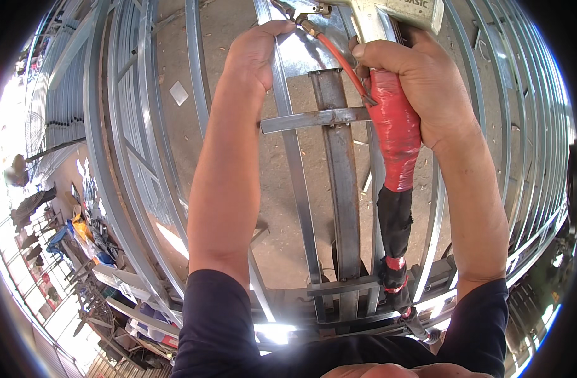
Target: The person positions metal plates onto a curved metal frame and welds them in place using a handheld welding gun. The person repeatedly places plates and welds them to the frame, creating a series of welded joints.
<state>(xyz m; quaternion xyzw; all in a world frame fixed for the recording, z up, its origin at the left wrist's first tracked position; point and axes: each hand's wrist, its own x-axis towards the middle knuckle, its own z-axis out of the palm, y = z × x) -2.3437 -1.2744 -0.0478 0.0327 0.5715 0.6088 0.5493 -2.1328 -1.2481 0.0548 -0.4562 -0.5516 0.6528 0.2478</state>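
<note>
My right hand (pixel 421 75) is wrapped round the handle of a cream-coloured welding gun (pixel 370 22), whose top runs out of view. Red wrapping (pixel 395 138) covers its lower handle and thick cable, turning to black tape lower down. A thin red hose (pixel 339 55) curves from a brass fitting (pixel 310 26) on the gun to the wrapped handle. My left hand (pixel 253 53) closes at a galvanized steel tube (pixel 293 170), its thumb laid across the top close to the fitting; the other fingers are mostly hidden. A short grey crossbar (pixel 317 120) lies across the tubes between my forearms.
A darker steel beam (pixel 342 189) runs lengthwise under the crossbar, with a shiny metal plate (pixel 310 53) at its far end. Long steel tubes stretch along both sides. Mixed clutter (pixel 80 233) lies at the left, and a pale square scrap (pixel 178 93) on the concrete floor.
</note>
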